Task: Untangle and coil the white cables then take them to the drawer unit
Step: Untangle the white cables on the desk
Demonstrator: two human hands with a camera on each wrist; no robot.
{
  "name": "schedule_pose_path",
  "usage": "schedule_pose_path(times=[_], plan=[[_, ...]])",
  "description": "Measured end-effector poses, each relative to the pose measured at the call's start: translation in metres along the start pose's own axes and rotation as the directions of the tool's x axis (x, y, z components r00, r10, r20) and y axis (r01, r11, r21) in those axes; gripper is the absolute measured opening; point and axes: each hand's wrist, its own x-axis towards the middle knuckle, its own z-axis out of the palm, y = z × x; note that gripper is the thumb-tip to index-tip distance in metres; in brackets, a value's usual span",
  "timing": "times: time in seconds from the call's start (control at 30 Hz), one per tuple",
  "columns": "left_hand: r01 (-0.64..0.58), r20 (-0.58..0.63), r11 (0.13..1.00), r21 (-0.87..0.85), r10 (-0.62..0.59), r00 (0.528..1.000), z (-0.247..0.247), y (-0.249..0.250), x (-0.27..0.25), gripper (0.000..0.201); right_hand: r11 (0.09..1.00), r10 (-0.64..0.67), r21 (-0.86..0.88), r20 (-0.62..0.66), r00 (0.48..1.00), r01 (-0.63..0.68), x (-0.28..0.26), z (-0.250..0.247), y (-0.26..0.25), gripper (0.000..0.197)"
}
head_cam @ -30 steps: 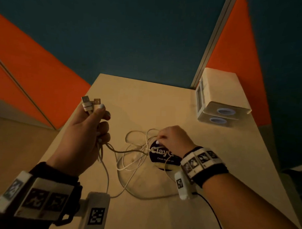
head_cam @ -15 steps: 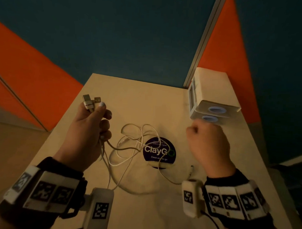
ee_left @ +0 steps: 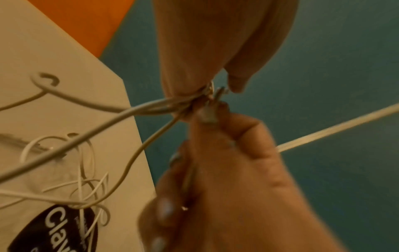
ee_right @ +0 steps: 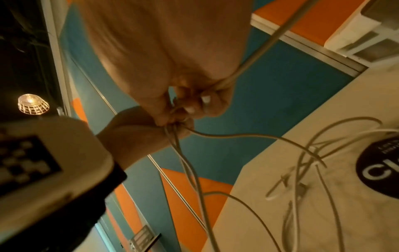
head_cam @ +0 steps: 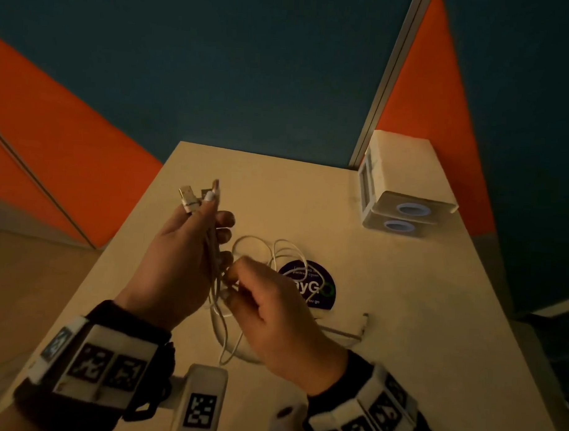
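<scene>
L hand (head_cam: 178, 260) raised at centre-left of the head view, fingers curled round several white cables (head_cam: 288, 247), plug ends (head_cam: 193, 199) sticking up past thumb and forefinger. R hand (head_cam: 273, 311) just right of it at frame centre, touching L fingers, thumb and forefinger pinching cable strands right below the L grip; left wrist view shows that pinch close up at upper centre, w/ strands fanning out to the left. Rest of the cables hang down from both hands and lie in loose tangled loops on the beige table (head_cam: 402, 316), partly over a dark round sticker (head_cam: 319, 290) at centre-right. One strand runs right along the table, its plug (head_cam: 365, 319) lying lower right of the sticker. Drawer unit (head_cam: 403, 184), white, two drawers w/ round pulls, sits at the table's far right corner, upper right of frame, well apart from the hands. Orange and teal wall panels (head_cam: 70, 137) behind. Marker bands on both wrists at frame bottom.
</scene>
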Motion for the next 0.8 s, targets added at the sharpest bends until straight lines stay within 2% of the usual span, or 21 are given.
schedule_pose_path(times=[0.07,0.1,0.17,0.2,0.23,0.27,0.3,0.33,0.37,0.4,0.47,0.53,0.6,0.67,0.73,0.8], plan=[[0.025,0.019,0.998,-0.063,-0.024,1.0,-0.006,0.0,-0.002,0.027,1.0,-0.005,0.014,-0.003,1.0,0.005,-0.001,0.006,0.006,0.014],[0.03,0.018,0.994,-0.105,-0.028,0.999,-0.008,0.0,-0.003,0.022,0.996,0.033,0.08,-0.02,0.999,-0.031,0.0,0.009,0.01,0.022],[0.036,0.021,0.987,-0.155,-0.033,0.999,-0.011,-0.001,-0.006,0.015,0.938,0.211,0.294,-0.057,0.976,-0.185,0.007,0.01,0.017,0.034],[0.041,0.031,0.986,-0.162,-0.037,0.999,-0.013,-0.002,-0.007,0.016,0.901,0.293,0.344,-0.031,0.956,-0.265,0.012,0.01,0.024,0.034],[0.05,0.038,0.986,-0.16,-0.044,0.998,-0.013,-0.003,-0.008,0.016,0.899,0.349,0.266,0.039,0.936,-0.347,0.017,0.009,0.032,0.032],[0.058,0.038,0.987,-0.152,-0.052,0.998,-0.014,-0.004,-0.009,0.016,0.913,0.39,0.053,0.173,0.904,-0.404,0.021,0.007,0.041,0.03],[0.061,0.032,0.989,-0.136,-0.057,0.998,-0.015,-0.005,-0.009,0.015,0.892,0.451,-0.185,0.317,0.835,-0.411,0.024,0.004,0.049,0.03],[0.06,0.019,0.991,-0.116,-0.058,0.998,-0.017,-0.007,-0.009,0.015,0.855,0.506,-0.352,0.403,0.763,-0.381,0.024,0.001,0.056,0.03],[0.055,0.005,0.994,-0.097,-0.055,0.998,-0.019,-0.009,-0.009,0.015,0.827,0.545,-0.422,0.435,0.717,-0.372,0.023,-0.002,0.064,0.029],[0.051,-0.009,0.995,-0.085,-0.052,0.999,-0.021,-0.01,-0.008,0.015,0.816,0.563,-0.429,0.44,0.699,-0.387,0.021,-0.005,0.07,0.026],[0.053,-0.035,0.996,-0.075,-0.055,0.998,-0.027,-0.011,-0.007,0.015,0.819,0.557,-0.43,0.44,0.705,-0.379,0.016,-0.011,0.08,0.018],[0.06,-0.062,0.995,-0.078,-0.065,0.996,-0.032,-0.012,-0.006,0.014,0.821,0.555,-0.444,0.473,0.684,-0.359,0.01,-0.013,0.088,0.017],[0.067,-0.073,0.994,-0.081,-0.073,0.995,-0.034,-0.013,-0.006,0.014,0.811,0.572,-0.426,0.438,0.694,-0.4,0.005,-0.014,0.095,0.027],[0.074,-0.069,0.995,-0.07,-0.079,0.994,-0.035,-0.014,-0.006,0.017,0.789,0.606,-0.368,0.335,0.721,-0.493,0.0,-0.015,0.103,0.038],[0.095,-0.067,0.994,-0.056,-0.099,0.993,-0.035,-0.016,-0.007,0.021,0.746,0.656,-0.31,0.191,0.73,-0.589,-0.004,-0.018,0.113,0.037],[0.111,-0.08,0.992,-0.053,-0.115,0.99,-0.035,-0.018,-0.008,0.022,0.697,0.698,-0.307,0.079,0.712,-0.648,-0.008,-0.021,0.122,0.031]])
